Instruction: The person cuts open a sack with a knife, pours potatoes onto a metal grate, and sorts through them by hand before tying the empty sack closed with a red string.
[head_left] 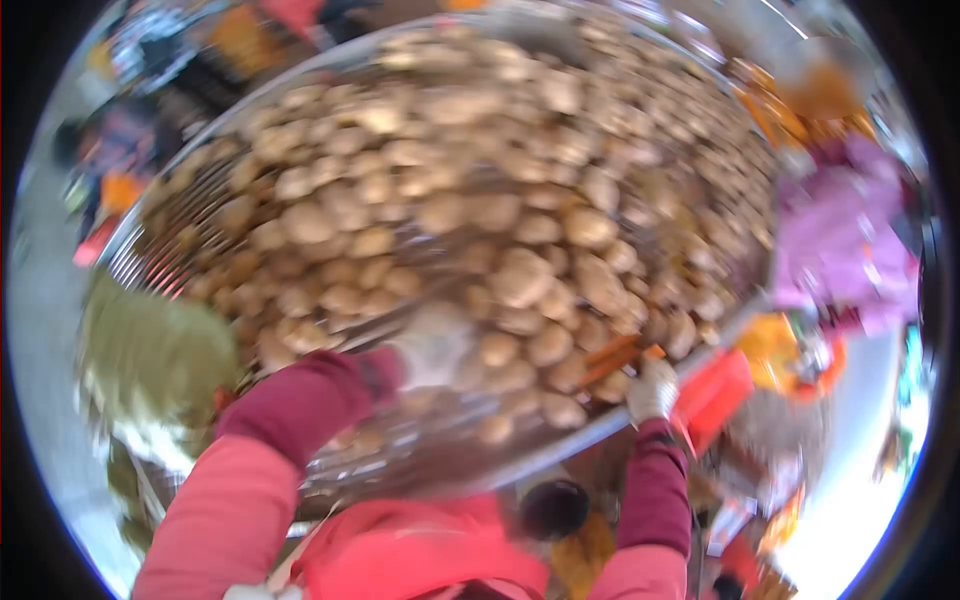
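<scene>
Brown, potato-like lumps (522,277) fill a large metal-rimmed tray (590,432) in front of me. My left hand (435,345), in a pale glove, is over the near part of the heap; motion blur smears its fingers, and whether it holds anything is hidden. Near the tray's right front edge, my right hand (653,390), also in a pale glove, has its fingers closed round the end of an orange-brown tool (612,358), which lies over the lumps.
A person in purple (845,235) stands at the tray's right side. Another in olive green (155,345) is close on my left. More people are beyond the far left rim. A red container (712,400) sits beside my right hand.
</scene>
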